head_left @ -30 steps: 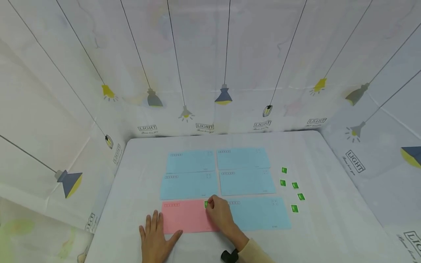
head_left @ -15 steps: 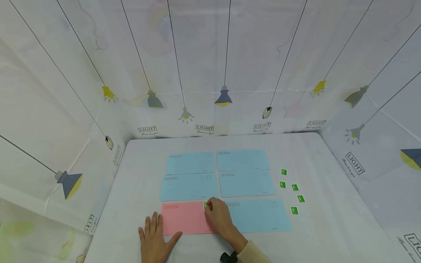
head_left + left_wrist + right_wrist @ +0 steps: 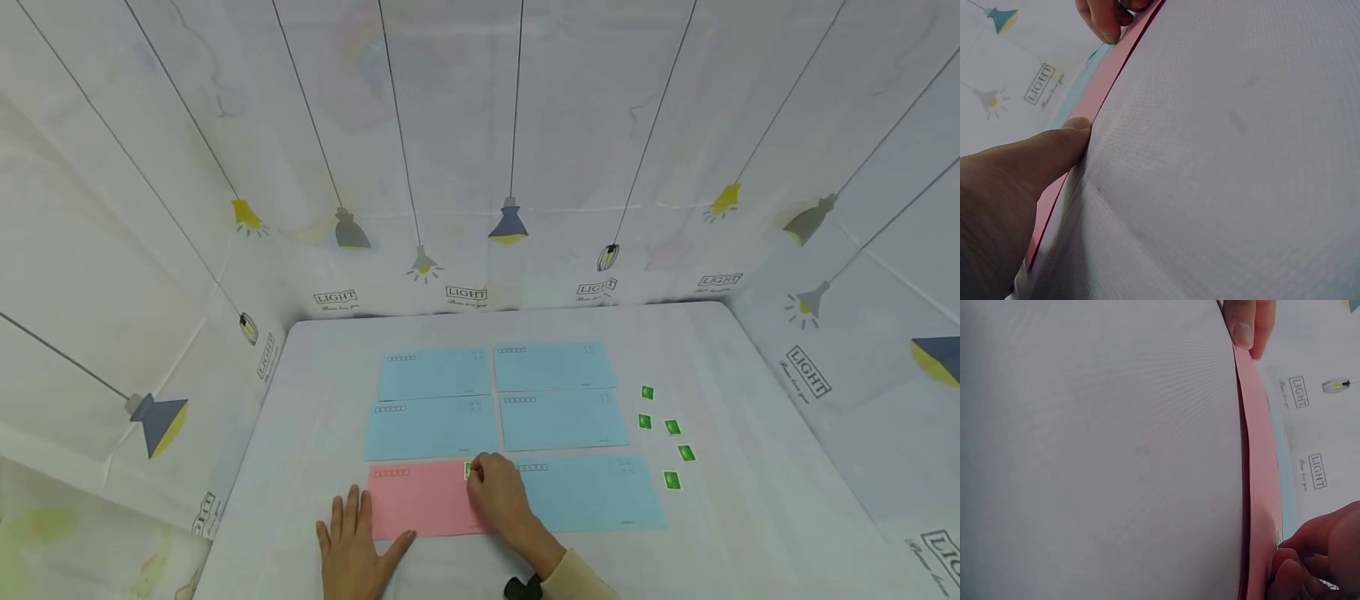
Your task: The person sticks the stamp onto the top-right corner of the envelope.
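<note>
Pink envelope (image 3: 423, 504) | hands (image 3: 352, 550) (image 3: 504, 500) touching it | green stamp (image 3: 468, 470) at corner

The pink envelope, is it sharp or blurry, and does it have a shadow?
Head view: the pink envelope is fairly sharp, its row of printed boxes showing; left wrist view: dimmer and softer, with a thin dark line, probably shadow, along its near edge; right wrist view: dim and soft too, the dark strip there looking wider.

right hand (image 3: 501, 493) hides most of the green sticker (image 3: 468, 470) plus the pink envelope's (image 3: 420, 504) right end, left hand (image 3: 354, 546) gets chopped by the head view's bottom edge, tiny print (image 3: 627, 522) unreadable
</note>
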{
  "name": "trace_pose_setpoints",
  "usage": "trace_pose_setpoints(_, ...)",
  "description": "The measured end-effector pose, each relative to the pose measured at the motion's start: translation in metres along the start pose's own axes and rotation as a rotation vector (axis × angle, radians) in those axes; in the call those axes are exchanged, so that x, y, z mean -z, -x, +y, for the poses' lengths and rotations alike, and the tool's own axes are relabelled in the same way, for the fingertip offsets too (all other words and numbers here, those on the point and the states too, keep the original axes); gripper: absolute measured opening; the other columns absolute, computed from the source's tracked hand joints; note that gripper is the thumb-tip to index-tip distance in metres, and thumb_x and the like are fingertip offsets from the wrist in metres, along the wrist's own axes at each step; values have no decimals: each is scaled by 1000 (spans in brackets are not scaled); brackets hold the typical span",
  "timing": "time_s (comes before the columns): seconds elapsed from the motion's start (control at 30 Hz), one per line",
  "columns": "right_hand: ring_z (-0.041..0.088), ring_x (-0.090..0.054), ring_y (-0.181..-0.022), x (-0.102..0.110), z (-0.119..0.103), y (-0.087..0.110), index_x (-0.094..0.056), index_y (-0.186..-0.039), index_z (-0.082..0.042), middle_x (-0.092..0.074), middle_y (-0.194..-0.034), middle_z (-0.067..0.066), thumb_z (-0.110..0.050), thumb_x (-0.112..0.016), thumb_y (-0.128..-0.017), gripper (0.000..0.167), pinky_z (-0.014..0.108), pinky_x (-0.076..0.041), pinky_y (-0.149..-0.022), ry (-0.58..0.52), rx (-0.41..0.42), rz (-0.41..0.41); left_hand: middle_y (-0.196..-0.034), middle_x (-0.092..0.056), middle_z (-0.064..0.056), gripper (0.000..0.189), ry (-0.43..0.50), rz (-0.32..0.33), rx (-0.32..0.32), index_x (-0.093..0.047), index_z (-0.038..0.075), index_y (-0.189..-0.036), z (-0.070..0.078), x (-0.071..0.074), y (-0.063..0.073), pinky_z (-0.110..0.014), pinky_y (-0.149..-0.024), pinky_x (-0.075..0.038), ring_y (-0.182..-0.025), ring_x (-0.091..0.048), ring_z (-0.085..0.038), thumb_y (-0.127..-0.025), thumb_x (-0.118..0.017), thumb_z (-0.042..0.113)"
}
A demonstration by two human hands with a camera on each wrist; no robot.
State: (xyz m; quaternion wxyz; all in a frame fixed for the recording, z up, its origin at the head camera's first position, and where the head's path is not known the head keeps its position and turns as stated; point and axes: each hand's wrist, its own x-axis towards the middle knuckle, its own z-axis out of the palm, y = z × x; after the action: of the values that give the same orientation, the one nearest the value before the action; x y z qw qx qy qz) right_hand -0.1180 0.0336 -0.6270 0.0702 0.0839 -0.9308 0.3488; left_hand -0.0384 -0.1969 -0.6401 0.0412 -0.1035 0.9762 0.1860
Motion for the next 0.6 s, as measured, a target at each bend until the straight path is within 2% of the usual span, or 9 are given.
trace_pose_setpoints(0.2,6,-55,-65,6,-1,2,-74,-87,-6,-64,-75,0,-6,-68,-89,7,20,-46,-57,-28,7,1,-163,-25,-25,118,5,-18,2,-35,-2,-153,-3,-1,1,-74,-116,-5,-151,-15,-49,-76,-57,84)
trace_pose_setpoints(0.4,1,-49,-61,28,3,-3,-74,-92,-6,-62,-72,-3,-8,-70,-91,5,18,-44,-55,-76,12,72,-164,-23,-23,117,19,-12,-3,-33,-1,-154,-2,-3,2,-73,-117,-3,-152,-13,-48,-77,-56,84)
trace_pose_setpoints(0.47,0,-46,-56,39,8,-5,-73,-96,-5,-60,-70,-4,-10,-70,-91,7,18,-42,-51,-80,-10,86,-164,-21,-24,117,27,-15,1,-33,-2,-154,-1,-2,1,-72,-117,-2,-152,-12,-48,-77,-57,84)
trace_pose_setpoints(0.6,1,-40,-47,62,26,-6,-73,-100,-6,-58,-66,-5,-15,-72,-92,13,19,-37,-44,-86,-117,122,-165,-20,-24,119,15,-21,4,-32,-2,-154,0,0,0,-72,-118,-1,-153,-11,-48,-77,-57,84)
